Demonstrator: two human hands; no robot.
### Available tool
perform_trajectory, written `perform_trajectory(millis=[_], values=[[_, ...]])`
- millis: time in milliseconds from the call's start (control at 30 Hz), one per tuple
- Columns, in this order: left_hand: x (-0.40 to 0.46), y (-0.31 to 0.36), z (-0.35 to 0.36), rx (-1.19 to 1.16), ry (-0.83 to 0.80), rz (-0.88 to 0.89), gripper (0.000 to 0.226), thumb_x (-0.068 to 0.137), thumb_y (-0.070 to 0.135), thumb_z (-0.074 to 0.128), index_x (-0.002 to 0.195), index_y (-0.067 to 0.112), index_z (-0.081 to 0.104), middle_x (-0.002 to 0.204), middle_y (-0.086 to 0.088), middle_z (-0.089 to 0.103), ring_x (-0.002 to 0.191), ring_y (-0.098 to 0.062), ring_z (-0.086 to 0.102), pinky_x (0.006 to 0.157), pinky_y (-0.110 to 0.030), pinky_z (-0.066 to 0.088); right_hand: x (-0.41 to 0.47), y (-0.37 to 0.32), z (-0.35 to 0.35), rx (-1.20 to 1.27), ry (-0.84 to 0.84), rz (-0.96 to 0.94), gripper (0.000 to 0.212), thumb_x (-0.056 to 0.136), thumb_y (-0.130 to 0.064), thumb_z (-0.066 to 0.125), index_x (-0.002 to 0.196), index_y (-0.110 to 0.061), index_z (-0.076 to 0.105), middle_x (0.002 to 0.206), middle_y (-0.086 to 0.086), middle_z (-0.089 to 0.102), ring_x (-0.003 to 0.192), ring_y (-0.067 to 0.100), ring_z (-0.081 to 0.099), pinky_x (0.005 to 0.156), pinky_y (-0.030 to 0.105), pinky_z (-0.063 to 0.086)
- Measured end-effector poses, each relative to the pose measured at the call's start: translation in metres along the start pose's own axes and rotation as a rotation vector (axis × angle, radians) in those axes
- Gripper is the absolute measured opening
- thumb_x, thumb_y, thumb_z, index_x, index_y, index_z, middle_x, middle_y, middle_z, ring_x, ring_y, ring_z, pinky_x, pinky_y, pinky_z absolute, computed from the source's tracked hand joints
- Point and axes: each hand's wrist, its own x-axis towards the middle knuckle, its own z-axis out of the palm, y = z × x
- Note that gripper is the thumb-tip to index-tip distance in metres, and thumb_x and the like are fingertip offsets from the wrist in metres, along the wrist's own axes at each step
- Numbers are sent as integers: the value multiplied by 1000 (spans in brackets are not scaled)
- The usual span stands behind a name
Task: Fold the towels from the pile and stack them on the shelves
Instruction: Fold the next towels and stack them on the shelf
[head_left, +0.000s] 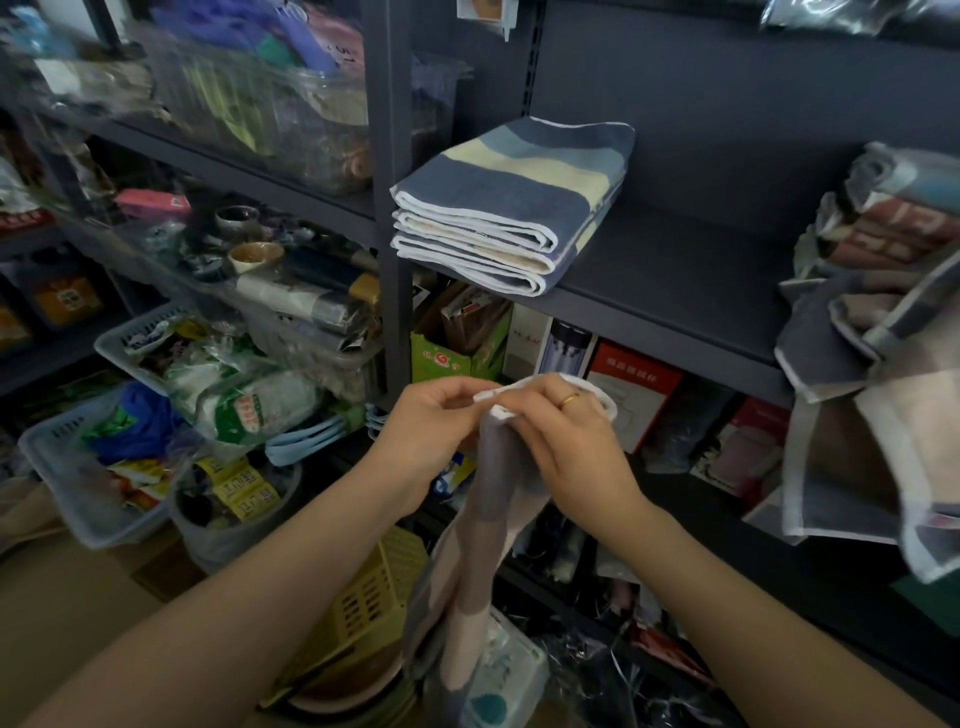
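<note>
From the head view, we see both hands raised together in front of a dark shelf (675, 291). The left hand (431, 421) pinches the white-hemmed top edge of a towel (493, 499) between thumb and curled fingers. The right hand (563, 431), with a gold ring (570, 399) on one finger, grips the same hem just beside it, fingers curled over the cloth. The two grips touch, and the towel hangs down from them in a narrow grey and pale pink bunch between the forearms, its lower end passing out of sight near a yellow basket (374, 597).

On the shelf above the hands lies a stack of folded towels (509, 208), blue and cream striped, its white folded edges facing us and reaching the shelf's front lip. To its right the shelf is bare up to a loose pile of towels (878, 322), which spills over the front lip and hangs below it. Left of the upright post, crowded shelves hold bags, cups and white baskets (119, 338).
</note>
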Motion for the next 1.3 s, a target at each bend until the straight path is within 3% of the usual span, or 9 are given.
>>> perform_trajectory(millis=[133,267,400,600,733,900,1000,1100,1300], values=[[-5,1,-2,-60,-2,-27,13,88,4,57,91,10,68,71,1,70,63,-6,65,54,-16,50,0,-3,0,74,8,11,28,92,-24,42,111,-15,60,95,13,57,80,30,61,62,45,54],[-11,5,-1,-188,-87,-18,23,92,21,50,94,12,70,86,-2,73,80,-10,67,67,-19,53,-2,-6,-3,27,153,42,18,90,-25,49,97,-15,62,91,5,64,79,24,64,62,41,54],[-17,10,-4,96,-185,222,21,80,4,63,91,21,67,82,12,70,81,-1,63,71,-15,49,-5,-10,-5,21,192,135,21,83,-34,49,90,-15,56,85,-1,65,74,19,64,54,42,53],[-11,13,-7,178,-238,289,21,82,0,60,89,20,64,75,16,67,75,2,59,69,-14,48,-6,-11,-7,80,201,82,23,87,-31,49,93,-11,58,89,1,63,77,10,57,60,34,49],[-4,10,-21,132,-88,258,20,87,5,56,86,24,64,81,9,67,77,-4,60,70,-20,48,-3,-1,-16,70,71,129,29,84,-37,48,95,-15,63,86,-7,65,76,1,54,66,14,42],[3,6,-27,214,107,277,21,90,10,55,82,29,60,82,7,63,78,-5,57,72,-23,46,-5,20,-28,10,-317,206,16,89,-35,58,88,-20,64,67,-11,60,60,3,53,56,26,40],[4,4,-33,203,91,231,19,90,11,54,81,27,61,82,3,62,82,-12,56,77,-30,44,-14,31,-25,-122,-314,136,36,90,-49,42,85,-21,62,59,-15,48,50,0,40,60,24,29],[5,-1,-37,216,73,220,20,91,12,53,81,28,61,82,4,62,83,-12,56,77,-31,43,-21,34,-22,-152,-333,135,55,82,-59,21,85,-19,59,68,-14,51,64,5,44,75,28,21],[16,-16,-62,222,107,222,28,91,11,54,75,32,61,77,5,59,73,-5,54,67,-27,41,-14,36,-31,-234,-276,-27,31,82,-46,45,81,-20,63,82,-6,63,80,19,58,73,29,25]])
